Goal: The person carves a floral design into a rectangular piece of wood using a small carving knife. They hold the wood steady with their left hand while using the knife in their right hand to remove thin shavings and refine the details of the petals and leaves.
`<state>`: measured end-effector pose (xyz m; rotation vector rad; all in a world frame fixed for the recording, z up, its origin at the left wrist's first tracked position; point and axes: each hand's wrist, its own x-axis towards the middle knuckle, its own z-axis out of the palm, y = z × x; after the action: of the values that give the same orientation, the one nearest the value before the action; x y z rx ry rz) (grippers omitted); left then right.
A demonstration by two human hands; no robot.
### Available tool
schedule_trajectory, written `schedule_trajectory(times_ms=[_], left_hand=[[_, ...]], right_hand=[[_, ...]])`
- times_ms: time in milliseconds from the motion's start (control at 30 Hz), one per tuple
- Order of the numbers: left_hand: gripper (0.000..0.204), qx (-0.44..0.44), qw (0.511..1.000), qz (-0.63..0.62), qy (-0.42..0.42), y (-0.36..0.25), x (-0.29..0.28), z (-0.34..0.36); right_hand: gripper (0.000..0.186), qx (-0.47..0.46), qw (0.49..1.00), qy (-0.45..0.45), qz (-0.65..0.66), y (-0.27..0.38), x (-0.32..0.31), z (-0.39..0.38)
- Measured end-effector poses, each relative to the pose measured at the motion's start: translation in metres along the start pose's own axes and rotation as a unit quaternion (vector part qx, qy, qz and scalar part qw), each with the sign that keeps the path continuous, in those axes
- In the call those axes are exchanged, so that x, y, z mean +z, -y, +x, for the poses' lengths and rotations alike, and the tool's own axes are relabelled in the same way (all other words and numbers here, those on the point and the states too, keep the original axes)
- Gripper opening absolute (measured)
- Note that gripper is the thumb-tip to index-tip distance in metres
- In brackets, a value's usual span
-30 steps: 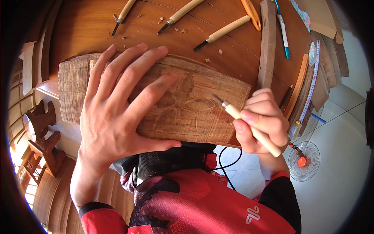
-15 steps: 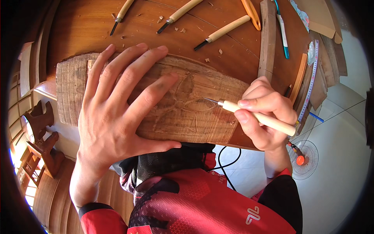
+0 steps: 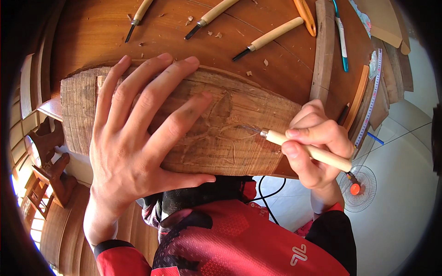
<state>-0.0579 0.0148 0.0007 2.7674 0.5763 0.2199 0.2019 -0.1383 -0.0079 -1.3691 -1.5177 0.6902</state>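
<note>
A thick brown wooden board (image 3: 258,108) lies at the near edge of the table, with a flower-like design of leaf shapes cut and drawn on its face. My left hand (image 3: 138,133) rests flat across its left half, fingers spread, thumb along the near edge, covering part of the design. In my right hand (image 3: 317,142) is a slim carving chisel (image 3: 276,137) with a pale wooden handle, gripped like a pen. Its dark metal tip points left and meets the board, or nearly so, at the design's carved lines.
Beyond the board lie several more wood-handled chisels (image 3: 276,34) among small shavings. Farther right are an orange-brown wooden handle (image 3: 305,16), a wooden strip (image 3: 322,50), a teal-and-white toothbrush (image 3: 341,43) and a measuring tape (image 3: 375,85). A fan (image 3: 358,188) stands on the floor.
The board and both hands appear slightly lower in the picture. My right hand, with the chisel, has shifted a little toward me; my left hand keeps its spread pose on the board.
</note>
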Motion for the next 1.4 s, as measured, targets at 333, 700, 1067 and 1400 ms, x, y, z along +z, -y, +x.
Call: schedule_trajectory(times_ms=[333,700,1067,1400], left_hand=[[0.100,0.004,1.000,-0.002,0.001,0.001,0.000,0.000],[0.100,0.001,1.000,-0.007,0.002,0.000,0.000,0.000],[0.102,0.003,1.000,-0.001,0.000,0.000,0.001,-0.001],[0.102,0.009,1.000,0.005,-0.006,0.000,0.001,0.001]], right_hand=[[0.021,-0.001,1.000,0.016,-0.014,0.002,-0.002,0.003],[0.023,-0.005,0.999,0.012,-0.029,0.008,0.000,0.007],[0.028,-0.050,0.991,0.052,-0.115,0.021,0.004,0.007],[0.028,-0.192,0.940,-0.009,-0.281,0.011,0.032,-0.026]])
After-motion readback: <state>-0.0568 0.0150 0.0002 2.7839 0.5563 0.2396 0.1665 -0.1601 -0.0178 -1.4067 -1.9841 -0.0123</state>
